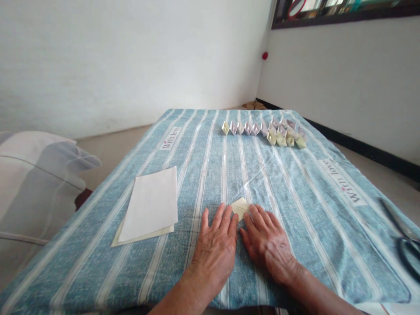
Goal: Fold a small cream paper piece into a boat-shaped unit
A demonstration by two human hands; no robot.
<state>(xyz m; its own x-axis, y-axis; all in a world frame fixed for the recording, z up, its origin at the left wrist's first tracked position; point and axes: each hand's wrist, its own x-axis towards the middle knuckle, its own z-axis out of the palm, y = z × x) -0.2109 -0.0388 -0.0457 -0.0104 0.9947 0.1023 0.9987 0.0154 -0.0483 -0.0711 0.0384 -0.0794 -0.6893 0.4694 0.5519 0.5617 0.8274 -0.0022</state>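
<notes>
My left hand (215, 245) and my right hand (267, 240) lie flat side by side on the blue striped cloth (295, 183), fingers pressing down on a small folded cream paper (240, 206). Only the paper's far corner shows past my fingertips; the remainder is hidden under my hands. Neither hand grips it; the fingers are spread and flat.
A stack of white and cream paper sheets (149, 205) lies to the left. Several folded paper boats (265, 131) stand in rows at the far end. Black scissors (405, 245) rest at the right edge. White fabric (33, 175) bulges at the left.
</notes>
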